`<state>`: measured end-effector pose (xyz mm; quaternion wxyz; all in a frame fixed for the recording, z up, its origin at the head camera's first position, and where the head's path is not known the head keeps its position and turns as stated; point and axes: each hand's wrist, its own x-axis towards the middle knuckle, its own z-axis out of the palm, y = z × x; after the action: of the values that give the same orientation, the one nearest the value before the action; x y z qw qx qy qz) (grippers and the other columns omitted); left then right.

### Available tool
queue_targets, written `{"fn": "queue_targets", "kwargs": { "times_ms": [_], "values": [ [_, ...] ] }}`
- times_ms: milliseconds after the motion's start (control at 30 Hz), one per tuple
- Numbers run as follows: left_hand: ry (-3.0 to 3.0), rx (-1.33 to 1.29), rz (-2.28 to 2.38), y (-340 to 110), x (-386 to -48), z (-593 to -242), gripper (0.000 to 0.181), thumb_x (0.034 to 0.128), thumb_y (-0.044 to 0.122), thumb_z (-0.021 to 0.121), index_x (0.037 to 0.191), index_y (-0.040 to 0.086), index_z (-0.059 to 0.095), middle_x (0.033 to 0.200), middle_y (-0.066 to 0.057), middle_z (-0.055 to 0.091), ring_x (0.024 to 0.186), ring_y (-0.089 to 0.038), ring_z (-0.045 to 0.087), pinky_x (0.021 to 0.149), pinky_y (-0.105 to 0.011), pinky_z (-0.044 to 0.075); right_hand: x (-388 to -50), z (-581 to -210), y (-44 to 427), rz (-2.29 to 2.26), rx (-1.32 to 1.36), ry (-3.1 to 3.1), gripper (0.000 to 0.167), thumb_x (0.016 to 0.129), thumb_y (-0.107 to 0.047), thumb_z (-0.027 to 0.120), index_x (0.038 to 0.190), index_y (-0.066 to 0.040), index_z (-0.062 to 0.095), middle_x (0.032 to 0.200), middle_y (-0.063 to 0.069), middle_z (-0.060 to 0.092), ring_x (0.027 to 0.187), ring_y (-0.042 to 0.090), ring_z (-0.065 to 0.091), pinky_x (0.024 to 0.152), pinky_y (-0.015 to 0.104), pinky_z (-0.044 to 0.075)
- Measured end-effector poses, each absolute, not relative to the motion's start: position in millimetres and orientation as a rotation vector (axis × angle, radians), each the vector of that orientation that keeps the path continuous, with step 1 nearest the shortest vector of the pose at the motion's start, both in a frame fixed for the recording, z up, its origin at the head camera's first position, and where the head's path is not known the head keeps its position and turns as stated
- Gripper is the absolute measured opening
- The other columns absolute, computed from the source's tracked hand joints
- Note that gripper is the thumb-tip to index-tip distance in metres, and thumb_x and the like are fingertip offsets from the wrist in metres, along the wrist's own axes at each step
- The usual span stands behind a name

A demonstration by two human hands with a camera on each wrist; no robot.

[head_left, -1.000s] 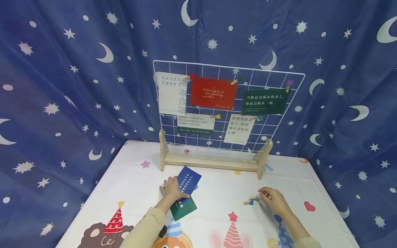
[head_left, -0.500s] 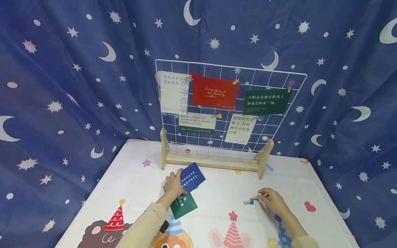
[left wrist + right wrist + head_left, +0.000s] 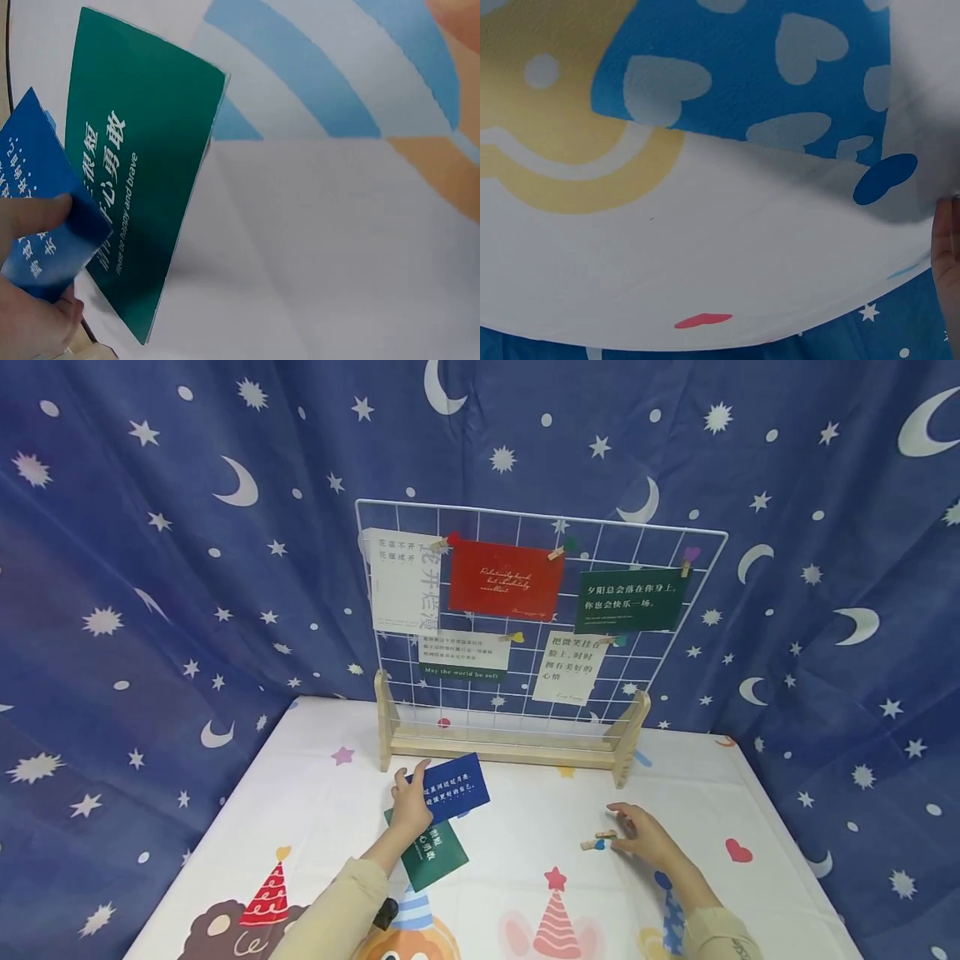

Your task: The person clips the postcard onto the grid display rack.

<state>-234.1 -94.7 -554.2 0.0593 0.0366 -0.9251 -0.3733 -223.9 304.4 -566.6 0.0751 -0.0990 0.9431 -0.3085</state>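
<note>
My left hand (image 3: 410,806) pinches a blue card (image 3: 452,787) printed with white writing. In the left wrist view the thumb (image 3: 41,215) lies across the card's face. Partly beneath it, a green card (image 3: 437,857) with white writing lies on the table. My right hand (image 3: 648,842) is just right of two small wooden clips, one with a blue heart (image 3: 592,845) and one with a greenish end (image 3: 606,835). Its index finger and thumb are apart, the thumb close beside the clips; contact cannot be made out. Only that hand's edge shows in the right wrist view.
Behind the hands stands a white wire grid (image 3: 547,693) on a wooden base (image 3: 502,749). Clipped on it are several cards, among them a red card (image 3: 506,581) and a dark green card (image 3: 630,600). A starry blue curtain (image 3: 187,527) hangs behind the table (image 3: 510,893).
My left hand has drawn the blue card up off the green one and turned it closer to level, uncovering more green. The right hand's fingers have spread and come nearer the clips.
</note>
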Motion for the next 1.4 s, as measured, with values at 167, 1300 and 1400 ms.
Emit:
{"fn": "queue_targets", "kwargs": {
  "times_ms": [167, 1300, 1400],
  "values": [
    [-2.684, 0.129, -1.255, -100.9, -234.4, -557.1, 0.1, 0.0624, -0.02, 0.068, 0.145, 0.01, 0.019, 0.115, -0.038, 0.047, 0.088, -0.046, 0.058, 0.07, -0.05, 0.055, -223.1, -566.4, 299.5, -0.899, -0.322, 2.852, 0.056, 0.068, -0.004, 0.078, 0.119, 0.001, 0.056, 0.111, 0.021, 0.061, 0.107, 0.044, 0.055, 0.093, 0.054, 0.047],
    [-2.396, 0.294, -2.054, -109.6, -234.7, -537.5, 0.038, 0.0922, -0.009, 0.041, 0.13, -0.007, 0.038, 0.119, -0.034, 0.055, 0.102, -0.043, 0.062, 0.07, -0.03, 0.06, -219.0, -572.4, 294.9, -0.811, -0.318, 2.912, 0.022, 0.077, -0.005, 0.072, 0.091, -0.01, 0.056, 0.117, 0.022, 0.05, 0.113, 0.047, 0.044, 0.093, 0.065, 0.04],
    [-2.358, 0.295, -2.084, -114.4, -232.1, -534.2, 0.04, 0.0907, -0.011, 0.041, 0.13, -0.008, 0.038, 0.121, -0.035, 0.053, 0.103, -0.044, 0.061, 0.07, -0.031, 0.06, -218.4, -574.6, 294.4, -0.81, -0.316, 2.92, 0.023, 0.076, -0.005, 0.072, 0.091, -0.01, 0.056, 0.117, 0.022, 0.05, 0.112, 0.046, 0.045, 0.092, 0.065, 0.041]
  ]
}}
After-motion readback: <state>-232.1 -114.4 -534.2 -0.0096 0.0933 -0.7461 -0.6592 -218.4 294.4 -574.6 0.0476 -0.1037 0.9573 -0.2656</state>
